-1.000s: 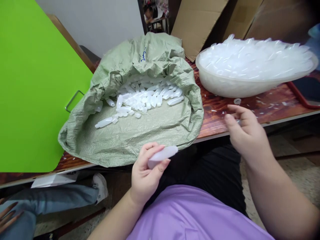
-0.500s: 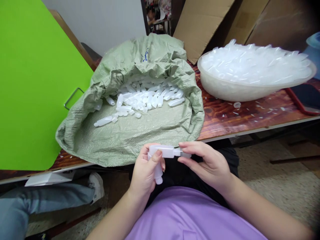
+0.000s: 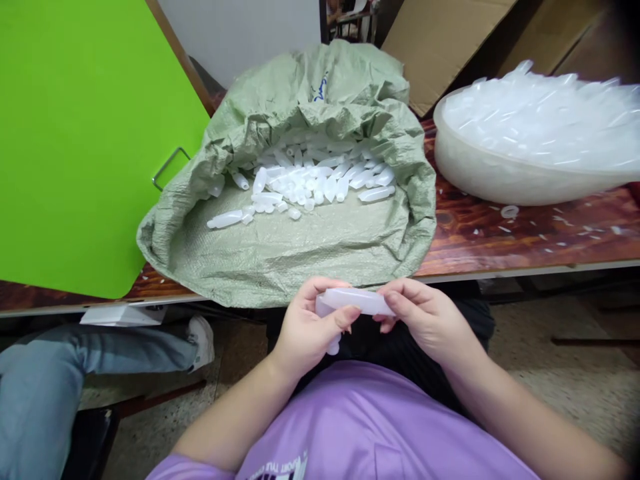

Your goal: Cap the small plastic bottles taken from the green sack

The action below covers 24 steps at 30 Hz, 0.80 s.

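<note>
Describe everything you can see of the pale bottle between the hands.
The pale bottle is slim, smooth and milky, seemingly plastic. It is held sideways, nearly level, near the front edge of the sack. The left hand grips its left part, along with a second pale piece; the right hand pinches its right end, hiding the tip.

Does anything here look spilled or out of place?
Yes: white scraps and a small ring lie loose on the wooden tabletop, in front of the heaped tub rather than in it. They look like stray bits.
</note>
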Tool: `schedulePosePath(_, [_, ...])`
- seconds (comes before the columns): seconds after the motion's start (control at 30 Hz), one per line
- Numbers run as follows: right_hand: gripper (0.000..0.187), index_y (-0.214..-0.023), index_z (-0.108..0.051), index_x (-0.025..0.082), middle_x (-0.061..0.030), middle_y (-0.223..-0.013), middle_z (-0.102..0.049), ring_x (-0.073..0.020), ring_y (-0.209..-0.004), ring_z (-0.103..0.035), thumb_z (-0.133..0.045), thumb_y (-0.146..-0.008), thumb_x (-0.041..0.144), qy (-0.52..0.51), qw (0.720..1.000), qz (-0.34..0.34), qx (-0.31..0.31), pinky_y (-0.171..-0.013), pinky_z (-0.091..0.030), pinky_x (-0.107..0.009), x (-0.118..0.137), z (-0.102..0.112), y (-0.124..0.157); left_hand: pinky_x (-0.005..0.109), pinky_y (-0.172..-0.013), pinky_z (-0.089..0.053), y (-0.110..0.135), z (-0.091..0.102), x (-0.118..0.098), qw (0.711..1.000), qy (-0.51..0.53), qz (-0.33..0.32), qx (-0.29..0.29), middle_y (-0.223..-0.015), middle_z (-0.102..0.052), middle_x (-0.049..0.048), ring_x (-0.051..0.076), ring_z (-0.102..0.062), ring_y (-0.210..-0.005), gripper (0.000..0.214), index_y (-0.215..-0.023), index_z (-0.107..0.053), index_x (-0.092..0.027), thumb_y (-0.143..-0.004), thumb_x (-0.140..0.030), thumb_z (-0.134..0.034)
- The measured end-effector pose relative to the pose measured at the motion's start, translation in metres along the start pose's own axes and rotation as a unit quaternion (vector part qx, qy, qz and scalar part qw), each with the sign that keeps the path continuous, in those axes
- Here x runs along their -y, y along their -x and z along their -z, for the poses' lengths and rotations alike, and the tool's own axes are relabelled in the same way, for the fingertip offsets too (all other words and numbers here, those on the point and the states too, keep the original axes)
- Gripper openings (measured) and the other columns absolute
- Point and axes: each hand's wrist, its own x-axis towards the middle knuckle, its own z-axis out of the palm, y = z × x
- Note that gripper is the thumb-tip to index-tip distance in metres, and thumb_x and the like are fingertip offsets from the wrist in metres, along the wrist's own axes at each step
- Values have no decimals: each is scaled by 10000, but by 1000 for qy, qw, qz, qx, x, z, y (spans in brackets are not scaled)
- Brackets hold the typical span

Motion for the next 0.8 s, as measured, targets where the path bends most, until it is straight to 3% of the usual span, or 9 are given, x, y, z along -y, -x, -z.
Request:
schedulePosePath(0.13, [572, -677, -571, 142, -14, -438, -512, -104, -377, -471, -327, -860, 627, -64, 993, -79, 54, -384, -412, -216, -10, -3, -1, 283, -727, -527, 5, 0, -2, 989, -55, -126, 60, -1002, -668, 67, 149, -644, -803, 223, -935, -590, -191, -732, -150, -674])
schedulePosePath(0.23, [489, -990, -569, 174, -55, -764, -630, -136, -597, -584, -344, -873, 592, -64, 998, 15, 15, -534, -498, -257, -16, 0, 1, 311, -807, -512, 5, 2, -3, 977, -78, -181, 82, -1043, -659, 56, 196, -611, -988, 260, -952, -607, -214, -732, -83, -653])
schedulePosePath(0.3, [391, -1144, -485, 244, -62, -1036, -595, -150, -804, -604, -551, -825, 460, -17, 992, 121, -28, -700, -520, -289, -14, 2, 4, 251, -694, -525, 4, 3, -2, 983, -63, -162, 61, -1039, -658, 48, 174, -632, -920, 259, -971, -600, -225, -751, -94, -640])
schedulePosePath(0.33, [361, -1130, -490, 256, -54, -1050, -588, -147, -837, -601, -601, -809, 380, 15, 989, 148, -25, -738, -514, -287, -12, 3, 6, 223, -631, -520, 4, 4, -2, 987, -48, -145, 53, -1026, -661, 46, 153, -643, -845, 249, -980, -593, -226, -763, -111, -633])
schedulePosePath(0.4, [159, -990, -550, 223, -30, -838, -615, -123, -698, -605, -528, -868, 323, 41, 991, 128, 18, -650, -514, -252, -9, 3, 8, 196, -549, -504, 4, 4, -2, 992, -16, -114, 55, -1005, -667, 50, 118, -636, -709, 225, -985, -578, -218, -777, -149, -629])
schedulePosePath(0.47, [232, -964, -550, 205, -13, -680, -589, -115, -577, -587, -383, -933, 363, 12, 995, 87, 49, -556, -503, -237, -7, 1, 10, 192, -531, -499, 4, 3, -2, 993, 9, -98, 61, -992, -671, 57, 102, -620, -648, 211, -968, -566, -204, -773, -174, -640])
schedulePosePath(0.6, [354, -1160, -456, 252, -58, -963, -609, -168, -834, -616, -568, -839, 348, 47, 983, 177, 17, -742, -522, -305, -12, -2, 10, 178, -498, -481, 2, 4, -1, 995, 49, -78, 28, -970, -678, 47, 61, -573, -527, 217, -956, -538, -203, -770, -209, -650])
schedulePosePath(0.7, [188, -1075, -512, 230, -28, -788, -602, -131, -681, -600, -433, -916, 291, 89, 982, 157, 60, -630, -514, -256, -15, -2, 9, 173, -472, -468, 1, 7, 1, 994, 75, -68, 29, -956, -682, 48, 60, -565, -501, 234, -963, -519, -203, -773, -232, -652])
schedulePosePath(0.8, [223, -1103, -487, 209, -61, -898, -603, -163, -814, -599, -461, -898, 290, 144, 966, 213, 25, -696, -511, -289, -13, -2, 7, 171, -482, -471, 2, 9, 3, 994, 83, -63, 21, -971, -678, 58, 55, -566, -500, 245, -973, -510, -192, -776, -230, -650])
